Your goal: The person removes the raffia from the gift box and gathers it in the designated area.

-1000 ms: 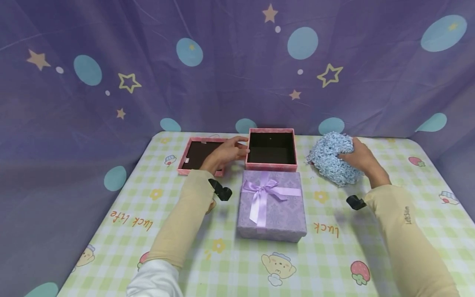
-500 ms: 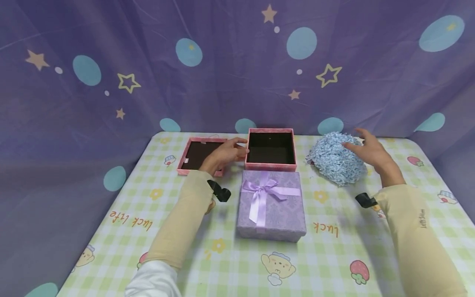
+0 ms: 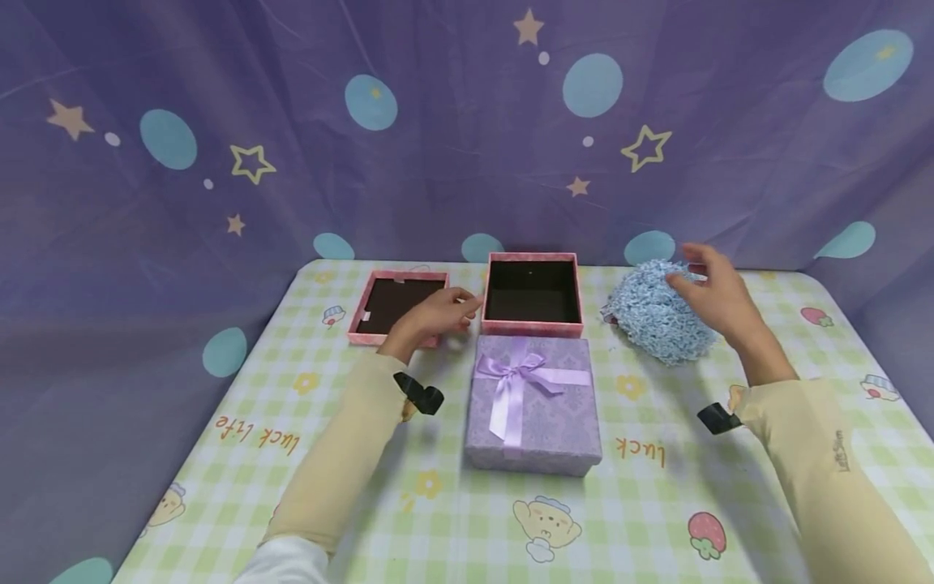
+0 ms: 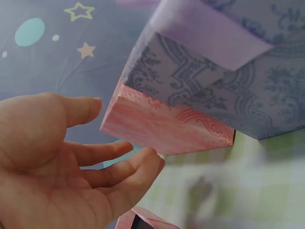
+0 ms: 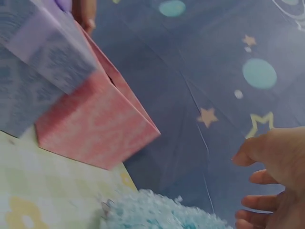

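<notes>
My left hand (image 3: 438, 315) is held beside the left wall of an open pink box (image 3: 536, 330) with a dark, bare inside. Its fingers are loosely bent and grip nothing. In the left wrist view the fingertips come close to the pink patterned wall. Over the far right side of a fluffy heap of blue shredded paper (image 3: 649, 312) hovers my right hand (image 3: 722, 300), thumb and fingers spread apart with nothing between them. The right wrist view shows that hand with free space around it, the shreds (image 5: 157, 212) below. Something small and dark red peeks out at the heap's left edge.
In front of the pink box stands a lidded purple gift box (image 3: 562, 430) with a lilac ribbon bow. A pink lid (image 3: 394, 340) lies upturned to the left, partly behind the left hand. A checkered cloth (image 3: 350, 454) covers the table; a purple curtain (image 3: 452, 186) hangs behind.
The right hand has let go of the shredded paper and risen off it to the right, then drifted slightly back left. The left hand has drawn a little left, away from the pink box.
</notes>
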The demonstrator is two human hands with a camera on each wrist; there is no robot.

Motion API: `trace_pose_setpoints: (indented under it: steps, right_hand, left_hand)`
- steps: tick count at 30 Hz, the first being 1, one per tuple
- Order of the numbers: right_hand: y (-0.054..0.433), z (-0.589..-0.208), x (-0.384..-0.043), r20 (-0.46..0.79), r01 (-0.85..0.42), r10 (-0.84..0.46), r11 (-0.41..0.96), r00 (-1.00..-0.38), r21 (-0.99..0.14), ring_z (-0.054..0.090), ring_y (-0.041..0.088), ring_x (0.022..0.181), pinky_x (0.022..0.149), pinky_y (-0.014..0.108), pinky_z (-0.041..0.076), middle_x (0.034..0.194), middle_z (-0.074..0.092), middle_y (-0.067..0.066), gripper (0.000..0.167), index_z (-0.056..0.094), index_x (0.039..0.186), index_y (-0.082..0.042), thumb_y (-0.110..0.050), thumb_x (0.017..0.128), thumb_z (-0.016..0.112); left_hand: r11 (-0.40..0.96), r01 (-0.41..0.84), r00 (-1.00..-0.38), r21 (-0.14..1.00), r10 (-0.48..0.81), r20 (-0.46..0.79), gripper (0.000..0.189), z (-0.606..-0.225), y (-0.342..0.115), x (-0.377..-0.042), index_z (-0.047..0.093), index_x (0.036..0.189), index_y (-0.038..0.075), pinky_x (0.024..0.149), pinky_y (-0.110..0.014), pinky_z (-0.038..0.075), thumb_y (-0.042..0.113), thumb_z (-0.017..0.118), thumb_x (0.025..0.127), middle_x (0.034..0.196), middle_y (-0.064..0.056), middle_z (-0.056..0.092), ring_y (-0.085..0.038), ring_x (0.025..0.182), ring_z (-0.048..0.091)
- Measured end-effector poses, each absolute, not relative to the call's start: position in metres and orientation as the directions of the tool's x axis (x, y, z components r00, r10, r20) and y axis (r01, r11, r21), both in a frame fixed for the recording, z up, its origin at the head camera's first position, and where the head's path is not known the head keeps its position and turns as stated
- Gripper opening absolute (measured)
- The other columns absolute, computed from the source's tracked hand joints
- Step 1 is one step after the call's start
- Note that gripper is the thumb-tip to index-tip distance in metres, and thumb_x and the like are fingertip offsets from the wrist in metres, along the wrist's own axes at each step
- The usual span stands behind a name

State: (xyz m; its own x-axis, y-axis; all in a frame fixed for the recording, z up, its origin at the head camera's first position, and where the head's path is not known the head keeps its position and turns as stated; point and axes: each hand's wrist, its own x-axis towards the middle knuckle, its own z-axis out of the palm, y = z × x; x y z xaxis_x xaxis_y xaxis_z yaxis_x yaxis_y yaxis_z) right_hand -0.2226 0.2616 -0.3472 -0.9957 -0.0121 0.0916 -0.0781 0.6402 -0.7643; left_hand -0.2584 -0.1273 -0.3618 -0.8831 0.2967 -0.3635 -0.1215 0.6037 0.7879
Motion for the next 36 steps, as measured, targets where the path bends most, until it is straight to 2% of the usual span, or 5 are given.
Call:
trace_pose_setpoints:
  steps: [4, 14, 22, 30, 36]
  right_hand:
    - [0.251, -0.348, -0.215, 0.106, -0.122, -0.062, 0.634, -0.992, -0.764, 0.034, 0.046, 0.132, 0.104, 0.058, 0.034, 0.147, 0.032, 0.027, 0.063, 0.027, 0.149, -0.002, -0.030, 0.098, 0.052]
    - [0.223, -0.353, -0.194, 0.029, -0.201, -0.274, 0.623, -0.961, -0.756, 0.053, 0.041, 0.120, 0.093, 0.053, 0.048, 0.136, 0.047, 0.024, 0.055, 0.035, 0.144, -0.003, -0.025, 0.098, 0.054]
    - [0.204, -0.366, -0.177, -0.014, -0.282, -0.455, 0.576, -0.890, -0.768, 0.064, 0.029, 0.098, 0.079, 0.032, 0.055, 0.111, 0.063, 0.016, 0.045, 0.044, 0.136, 0.002, -0.018, 0.097, 0.056]
    - [0.194, -0.371, -0.165, -0.242, -0.073, -0.543, 0.494, -0.804, -0.866, 0.065, 0.025, 0.092, 0.079, 0.035, 0.058, 0.109, 0.059, 0.018, 0.067, 0.027, 0.144, 0.006, -0.027, 0.095, 0.060]
    - [0.189, -0.373, -0.158, -0.304, 0.073, -0.541, 0.407, -0.784, -0.911, 0.064, 0.025, 0.089, 0.079, 0.043, 0.058, 0.113, 0.051, 0.022, 0.077, 0.014, 0.148, 0.002, -0.024, 0.094, 0.062]
  left_hand:
    - [0.594, -0.153, -0.864, 0.790, 0.308, -0.399, 0.046, -0.360, -0.130, -0.249, 0.050, 0.130, 0.007, 0.100, -0.055, 0.040, 0.041, 0.048, 0.099, 0.131, -0.018, 0.055, -0.032, 0.121, 0.055]
    - [0.561, -0.088, -0.832, 0.823, 0.414, -0.371, 0.034, -0.366, -0.134, -0.232, 0.056, 0.116, 0.001, 0.099, -0.040, 0.048, 0.030, 0.051, 0.099, 0.111, -0.015, 0.060, -0.029, 0.106, 0.063]
    - [0.518, -0.094, -0.809, 0.850, 0.457, -0.369, 0.034, -0.366, -0.137, -0.219, 0.056, 0.113, -0.002, 0.091, -0.044, 0.053, 0.028, 0.050, 0.100, 0.097, -0.018, 0.060, -0.033, 0.094, 0.064]
    - [0.410, -0.179, -0.753, 0.894, 0.528, -0.393, 0.033, -0.371, -0.141, -0.210, 0.048, 0.121, -0.005, 0.086, -0.044, 0.056, 0.022, 0.048, 0.101, 0.091, -0.012, 0.056, -0.020, 0.079, 0.061]
    - [0.388, -0.242, -0.738, 0.889, 0.522, -0.428, 0.037, -0.373, -0.141, -0.206, 0.043, 0.128, -0.002, 0.079, -0.039, 0.058, 0.023, 0.049, 0.101, 0.096, -0.013, 0.056, -0.020, 0.080, 0.062]
